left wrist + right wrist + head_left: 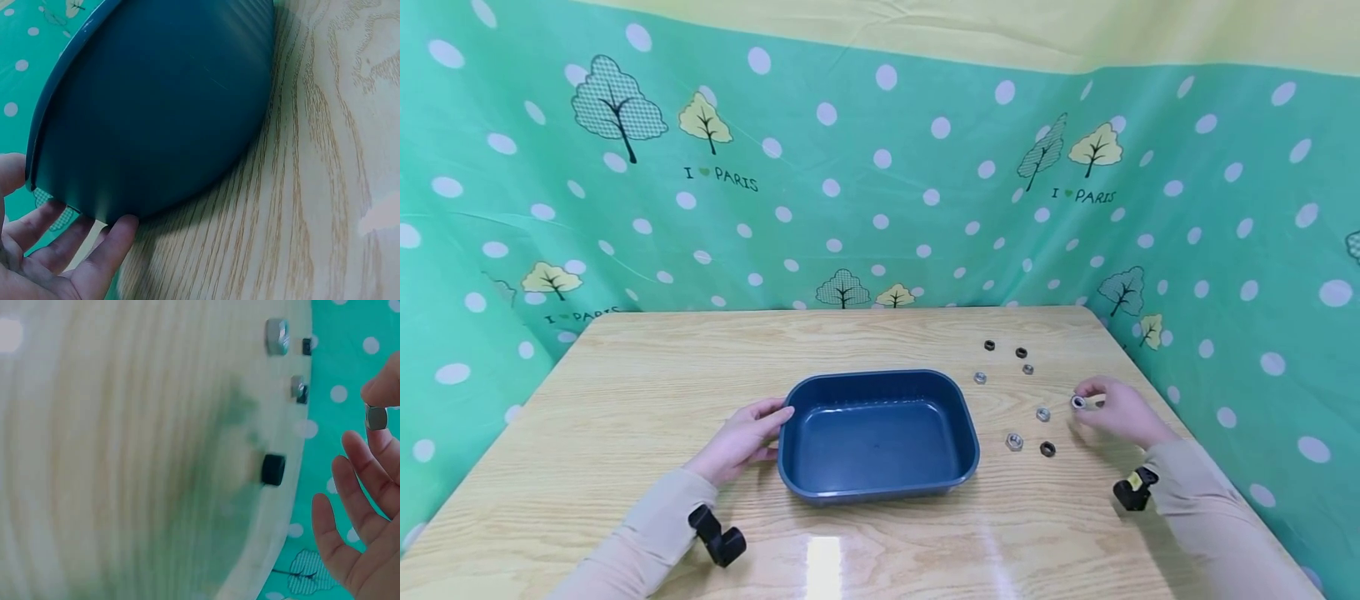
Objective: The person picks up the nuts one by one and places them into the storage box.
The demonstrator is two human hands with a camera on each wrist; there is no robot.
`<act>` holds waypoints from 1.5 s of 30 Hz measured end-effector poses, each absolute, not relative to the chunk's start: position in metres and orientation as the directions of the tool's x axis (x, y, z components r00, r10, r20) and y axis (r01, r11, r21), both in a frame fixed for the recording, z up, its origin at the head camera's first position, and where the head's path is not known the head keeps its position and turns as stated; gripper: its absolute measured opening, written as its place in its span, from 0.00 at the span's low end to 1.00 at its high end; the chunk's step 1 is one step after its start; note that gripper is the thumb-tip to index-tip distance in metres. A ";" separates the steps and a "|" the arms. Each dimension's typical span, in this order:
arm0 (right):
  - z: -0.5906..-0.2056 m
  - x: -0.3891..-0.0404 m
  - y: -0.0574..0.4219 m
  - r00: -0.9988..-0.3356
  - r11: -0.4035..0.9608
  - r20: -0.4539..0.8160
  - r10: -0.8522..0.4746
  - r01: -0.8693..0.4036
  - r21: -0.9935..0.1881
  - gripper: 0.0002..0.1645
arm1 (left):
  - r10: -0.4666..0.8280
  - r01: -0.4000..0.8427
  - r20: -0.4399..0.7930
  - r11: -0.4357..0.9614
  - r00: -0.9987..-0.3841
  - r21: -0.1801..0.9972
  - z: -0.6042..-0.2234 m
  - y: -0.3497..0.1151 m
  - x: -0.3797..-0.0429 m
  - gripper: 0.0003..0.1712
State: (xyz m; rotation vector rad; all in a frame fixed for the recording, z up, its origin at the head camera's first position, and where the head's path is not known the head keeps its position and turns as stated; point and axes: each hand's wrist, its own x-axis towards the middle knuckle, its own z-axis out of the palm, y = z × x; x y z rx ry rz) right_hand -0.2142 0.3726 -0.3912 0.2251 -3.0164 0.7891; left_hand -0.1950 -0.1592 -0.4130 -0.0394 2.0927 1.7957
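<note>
My left hand [747,439] grips the left side of a dark blue plastic basin [880,492], thumb over the rim and fingers against the outer wall. In the left wrist view, those fingertips [128,225] touch the basin's lower side. Between thumb and index finger, my right hand [1122,410] pinches a silver hex nut [376,417], held above the table; the other fingers are spread. Around it lie silver nuts [1042,414] and black nuts [1047,449]. A black nut [1100,404] is partly hidden behind the right hand.
Several more nuts, such as a silver one [980,378] and a black one [989,345], are scattered right of the basin on the wooden table [685,358]. A green dotted curtain [880,192] borders the table's back and sides.
</note>
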 end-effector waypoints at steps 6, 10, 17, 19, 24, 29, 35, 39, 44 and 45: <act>-0.383 -0.219 0.360 -0.984 0.835 0.070 -0.162 -0.175 -0.521 0.16 | 0.223 -0.266 -0.306 0.192 -0.925 0.945 -0.412 -0.159 -0.194 0.35; -0.377 -0.225 0.352 -0.980 0.800 0.076 -0.186 -0.196 -0.567 0.17 | 0.219 -0.271 -0.310 0.190 -0.925 0.944 -0.412 -0.159 -0.194 0.35; -0.365 -0.233 0.333 -0.969 0.770 0.100 -0.227 -0.242 -0.590 0.16 | 0.213 -0.270 -0.306 0.181 -0.928 0.946 -0.412 -0.159 -0.194 0.35; -0.362 -0.235 0.326 -0.965 0.765 0.107 -0.238 -0.254 -0.591 0.16 | 0.206 -0.273 -0.307 0.179 -0.929 0.945 -0.413 -0.160 -0.194 0.35; -0.355 -0.240 0.310 -0.956 0.749 0.109 -0.271 -0.281 -0.600 0.12 | 0.209 -0.271 -0.305 0.174 -0.929 0.947 -0.415 -0.161 -0.195 0.35; -0.348 -0.244 0.296 -0.950 0.732 0.102 -0.296 -0.294 -0.615 0.08 | 0.202 -0.275 -0.308 0.177 -0.930 0.945 -0.415 -0.161 -0.196 0.35; -0.342 -0.251 0.278 -0.935 0.713 0.129 -0.330 -0.336 -0.615 0.08 | 0.206 -0.270 -0.301 0.165 -0.931 0.949 -0.415 -0.159 -0.197 0.34; -0.340 -0.256 0.267 -0.925 0.682 0.140 -0.353 -0.357 -0.638 0.08 | 0.222 -0.262 -0.292 0.155 -0.930 0.953 -0.416 -0.160 -0.196 0.34; -0.335 -0.261 0.251 -0.916 0.662 0.141 -0.376 -0.372 -0.650 0.08 | 0.215 -0.263 -0.291 0.150 -0.932 0.953 -0.418 -0.161 -0.196 0.34; -0.334 -0.262 0.248 -0.915 0.662 0.140 -0.379 -0.374 -0.650 0.08 | 0.215 -0.263 -0.291 0.150 -0.932 0.953 -0.418 -0.161 -0.196 0.34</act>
